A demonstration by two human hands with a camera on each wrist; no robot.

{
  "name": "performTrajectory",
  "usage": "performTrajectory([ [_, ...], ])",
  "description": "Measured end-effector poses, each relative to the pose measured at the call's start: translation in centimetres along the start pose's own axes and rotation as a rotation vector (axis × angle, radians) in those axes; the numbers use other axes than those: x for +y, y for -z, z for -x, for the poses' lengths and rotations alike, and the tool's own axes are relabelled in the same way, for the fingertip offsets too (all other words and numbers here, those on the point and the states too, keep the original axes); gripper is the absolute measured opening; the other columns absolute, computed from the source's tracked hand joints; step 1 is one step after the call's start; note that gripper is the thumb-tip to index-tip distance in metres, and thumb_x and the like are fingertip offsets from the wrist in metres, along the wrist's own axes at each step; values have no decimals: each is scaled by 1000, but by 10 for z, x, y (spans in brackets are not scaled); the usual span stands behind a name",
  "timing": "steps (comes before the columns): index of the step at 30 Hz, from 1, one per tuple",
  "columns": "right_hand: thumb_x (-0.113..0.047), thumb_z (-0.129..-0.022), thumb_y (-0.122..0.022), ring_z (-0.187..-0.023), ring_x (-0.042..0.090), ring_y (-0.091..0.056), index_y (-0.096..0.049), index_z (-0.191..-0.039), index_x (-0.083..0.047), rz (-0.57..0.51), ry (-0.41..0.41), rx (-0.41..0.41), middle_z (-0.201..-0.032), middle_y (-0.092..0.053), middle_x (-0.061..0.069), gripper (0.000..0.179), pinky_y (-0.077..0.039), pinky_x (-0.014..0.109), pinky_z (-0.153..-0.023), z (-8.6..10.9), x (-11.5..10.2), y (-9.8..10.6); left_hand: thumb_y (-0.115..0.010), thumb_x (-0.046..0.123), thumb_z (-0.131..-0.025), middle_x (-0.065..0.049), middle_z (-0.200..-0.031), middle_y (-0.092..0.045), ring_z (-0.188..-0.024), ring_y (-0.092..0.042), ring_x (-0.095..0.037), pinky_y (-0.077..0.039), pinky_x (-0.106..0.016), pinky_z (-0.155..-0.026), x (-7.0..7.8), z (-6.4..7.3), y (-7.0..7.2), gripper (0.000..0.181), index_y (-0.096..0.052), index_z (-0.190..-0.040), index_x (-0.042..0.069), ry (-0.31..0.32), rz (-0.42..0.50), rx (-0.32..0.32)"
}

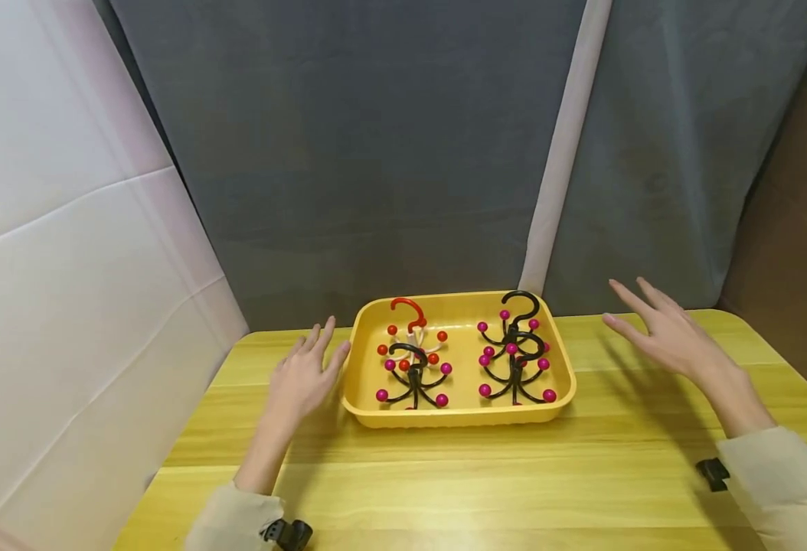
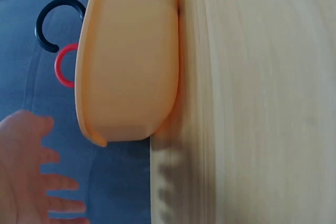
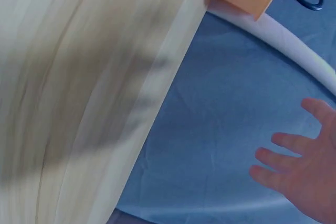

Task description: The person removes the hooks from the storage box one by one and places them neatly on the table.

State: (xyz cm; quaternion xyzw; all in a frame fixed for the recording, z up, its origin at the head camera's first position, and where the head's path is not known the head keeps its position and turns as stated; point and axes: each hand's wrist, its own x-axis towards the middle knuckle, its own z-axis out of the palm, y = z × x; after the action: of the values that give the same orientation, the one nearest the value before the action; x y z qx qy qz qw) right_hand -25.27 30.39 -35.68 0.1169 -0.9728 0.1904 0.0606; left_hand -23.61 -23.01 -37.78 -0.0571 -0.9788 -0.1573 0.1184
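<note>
A yellow plastic tray [image 1: 455, 418] stands at the far edge of the table. Inside it are several small hooked racks with curved arms tipped by little balls. On the tray's left side a white rack with a red hook [image 1: 410, 310] and red balls sits behind a black rack [image 1: 414, 376] with pink balls. Two more black racks, one behind the other, stand on the right, the nearer one [image 1: 516, 373] overlapping the farther. My left hand [image 1: 305, 377] hovers just left of the tray, fingers extended, holding nothing. Well to the tray's right, my right hand [image 1: 675, 337] is raised with its fingers spread and holds nothing.
The wood-grain table [image 1: 438, 490] spreads in front of the tray. A dark grey curtain [image 1: 348, 168] with a pale strip [image 1: 565, 145] hangs behind it. White fabric [image 1: 93, 306] stands on the left, a brown panel [image 1: 796, 222] on the right.
</note>
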Motion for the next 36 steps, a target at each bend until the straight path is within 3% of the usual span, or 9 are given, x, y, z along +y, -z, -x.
performTrajectory([
  [5, -54, -103, -46, -140, 61, -19, -18, -163, -22, -73, 13, 2, -162, -13, 31, 73, -19, 81, -100, 3, -12, -2, -37, 50, -107, -23, -152, -42, -132, -45, -50, -39, -66, -102, 3, 1, -5, 64, -30, -160, 15, 33, 72, 44],
  [11, -48, -104, -50, -140, 54, -28, -28, -161, -17, -120, 88, 53, -158, -27, 28, 68, -23, 76, -103, 6, -27, -8, -34, 53, -107, -25, -149, -45, -132, -46, -48, -38, -65, -103, 6, -1, -10, 65, -28, -161, 17, 87, 166, 15],
  [19, -43, -105, -50, -130, 44, -47, -35, -157, -13, -210, 160, 35, -153, -40, 22, 62, -36, 69, -102, 5, -47, -19, -39, 42, -109, -25, -133, -59, -116, -59, -41, -45, -59, -98, 7, -3, -17, 62, -32, -158, 5, 126, 308, 28],
  [25, -38, -105, -54, -114, 34, -60, -41, -154, -9, -296, 212, 1, -148, -50, 19, 58, -49, 59, -93, 3, -61, -29, -42, 34, -109, -28, -126, -62, -117, -58, -44, -44, -57, -101, 8, -5, -23, 57, -38, -151, -5, 129, 377, 55],
  [36, -29, -99, -67, -95, 17, -65, -58, -140, -6, -382, 303, 7, -130, -65, 12, 48, -56, 34, -79, -3, -78, -45, -48, 24, -106, -26, -110, -67, -104, -62, -41, -49, -53, -92, 13, -13, -37, 45, -54, -138, -7, 149, 462, 97],
])
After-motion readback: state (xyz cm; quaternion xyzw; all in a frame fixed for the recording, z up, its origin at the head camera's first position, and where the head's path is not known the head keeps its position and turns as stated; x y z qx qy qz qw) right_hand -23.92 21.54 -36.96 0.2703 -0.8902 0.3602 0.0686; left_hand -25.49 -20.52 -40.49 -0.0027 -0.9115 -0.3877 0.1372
